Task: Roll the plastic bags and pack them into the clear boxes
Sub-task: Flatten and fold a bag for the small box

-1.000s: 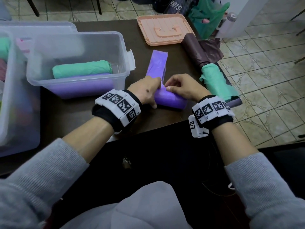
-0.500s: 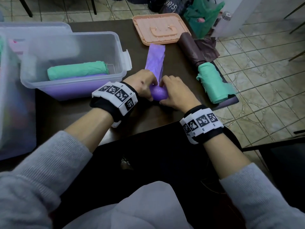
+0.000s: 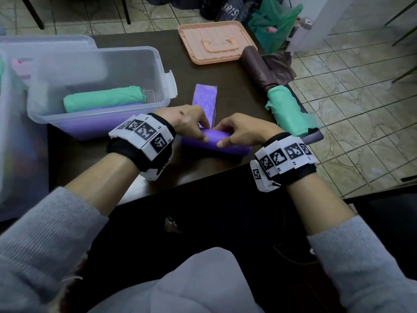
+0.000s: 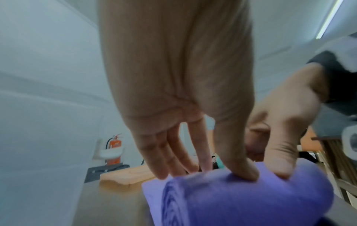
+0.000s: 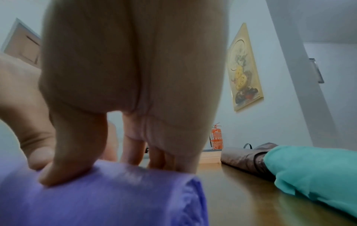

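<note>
Table [image 3: 225, 86]: clear box [image 3: 99, 64] at left w/ two rolled bags [image 3: 103, 101] in it; half-rolled bag [image 3: 216, 141] at front centre under both hands (flat tail runs back); lid [image 3: 216, 44] behind it; two more rolls [image 3: 286, 109] along right edge.

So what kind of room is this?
Probably a plain indoor workroom or office, not a kitchen: tiled floor, a wall sink with a fire extinguisher, and a dark table.

Peach lid [image 3: 218, 42] on table [image 3: 234, 91]; blurred fire extinguisher [image 5: 216, 138], perhaps wall-mounted.
</note>
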